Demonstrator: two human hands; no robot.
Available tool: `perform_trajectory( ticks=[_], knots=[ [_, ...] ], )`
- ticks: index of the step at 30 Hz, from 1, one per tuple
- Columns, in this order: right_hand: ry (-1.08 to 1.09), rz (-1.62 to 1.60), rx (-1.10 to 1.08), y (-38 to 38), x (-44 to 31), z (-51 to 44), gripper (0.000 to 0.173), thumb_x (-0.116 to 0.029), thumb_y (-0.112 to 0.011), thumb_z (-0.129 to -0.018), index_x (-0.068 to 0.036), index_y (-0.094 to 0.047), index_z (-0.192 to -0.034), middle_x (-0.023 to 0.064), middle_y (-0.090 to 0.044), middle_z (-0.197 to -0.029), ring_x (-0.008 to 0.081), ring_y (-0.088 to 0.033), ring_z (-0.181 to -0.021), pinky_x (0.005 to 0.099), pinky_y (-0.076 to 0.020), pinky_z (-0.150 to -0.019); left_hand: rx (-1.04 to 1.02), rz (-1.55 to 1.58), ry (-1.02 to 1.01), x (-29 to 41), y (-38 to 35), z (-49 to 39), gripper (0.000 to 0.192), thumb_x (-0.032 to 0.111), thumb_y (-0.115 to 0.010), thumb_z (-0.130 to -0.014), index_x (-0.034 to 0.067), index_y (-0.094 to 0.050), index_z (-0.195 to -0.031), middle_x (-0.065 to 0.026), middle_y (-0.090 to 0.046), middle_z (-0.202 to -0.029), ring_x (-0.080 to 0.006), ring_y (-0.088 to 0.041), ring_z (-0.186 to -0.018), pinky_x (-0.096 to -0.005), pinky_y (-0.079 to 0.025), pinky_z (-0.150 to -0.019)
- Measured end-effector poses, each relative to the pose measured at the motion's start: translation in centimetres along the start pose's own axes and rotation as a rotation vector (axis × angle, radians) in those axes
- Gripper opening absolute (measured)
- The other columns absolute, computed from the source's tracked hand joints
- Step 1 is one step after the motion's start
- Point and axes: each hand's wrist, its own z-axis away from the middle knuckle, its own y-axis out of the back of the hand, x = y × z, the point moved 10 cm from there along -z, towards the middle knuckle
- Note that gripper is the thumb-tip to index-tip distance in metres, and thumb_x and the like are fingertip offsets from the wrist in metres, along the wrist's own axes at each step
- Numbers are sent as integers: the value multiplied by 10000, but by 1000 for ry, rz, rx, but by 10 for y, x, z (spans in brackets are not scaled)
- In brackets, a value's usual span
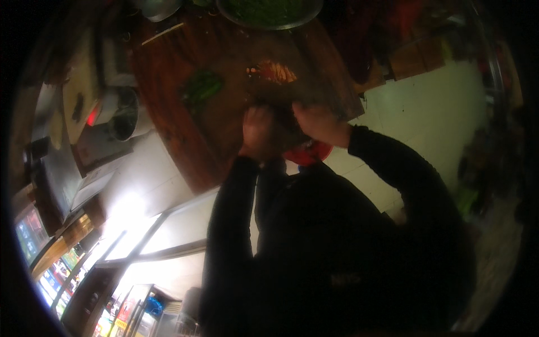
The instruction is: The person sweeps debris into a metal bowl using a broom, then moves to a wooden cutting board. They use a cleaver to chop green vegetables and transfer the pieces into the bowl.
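Both hands are at the near side of a brown wooden table (pixel 164 105), blurred and in dim light. My left hand (pixel 257 128) looks curled, its knuckles up. To its right, my right hand (pixel 318 122) is turned inward at the table's near right side. The space between them is too dark to tell what, if anything, they hold. Beyond the hands lies a small heap of orange-red cut pieces (pixel 276 72). A bundle of green vegetables (pixel 204 86) is to the left. Below the right hand, a red basin (pixel 310 153) shows partly past the table edge.
A metal bowl (pixel 290 26) of chopped greens stands at the table's far side, with a thin light stick (pixel 162 33) left of it. A dark round pot (pixel 124 113) and a light board (pixel 80 92) are at left. Pale tiled floor (pixel 414 109) shows at right.
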Motion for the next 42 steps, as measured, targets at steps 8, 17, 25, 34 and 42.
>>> perform_trajectory(
  ticks=[8,17,25,34,42],
  knots=[
    [4,16,-102,5,-13,8,165,-136,-455,-998,13,-520,-1021,225,-658,-815,421,-664,-752,498,-533,-643,63,23,-27,-15,-1,11,206,22,-644,-708,44,-696,-906,-100,-678,-1048,-293,-631,-981,-388,-549,-836],
    [-76,-62,21,-1,-9,-16,124,-91,-492,-956,11,-498,-1025,236,-651,-791,426,-664,-741,510,-528,-641,23,-40,6,-21,9,11,215,31,-611,-757,51,-707,-949,-81,-685,-1079,-299,-632,-991,-371,-563,-817],
    [0,-76,-82,-9,-28,-10,142,-100,-518,-949,11,-509,-1037,219,-653,-749,433,-658,-708,508,-524,-597,29,3,24,-25,9,14,216,7,-596,-764,32,-703,-951,-110,-681,-1077,-310,-629,-974,-381,-561,-805],
    [-91,-32,-78,-11,-20,-8,120,-88,-526,-942,0,-526,-1024,223,-652,-777,444,-652,-729,508,-526,-607,66,17,-24,-26,28,16,322,127,-670,-694,17,-659,-997,-135,-653,-1015,-323,-612,-945,-407,-549,-795],
    [-33,-16,-91,-23,-36,-34,117,-61,-532,-919,-5,-523,-1021,219,-653,-778,427,-658,-734,504,-525,-609,69,-47,-46,-38,14,26,191,89,-630,-737,23,-640,-916,-135,-641,-961,-317,-612,-919,-401,-540,-774]
  ],
)
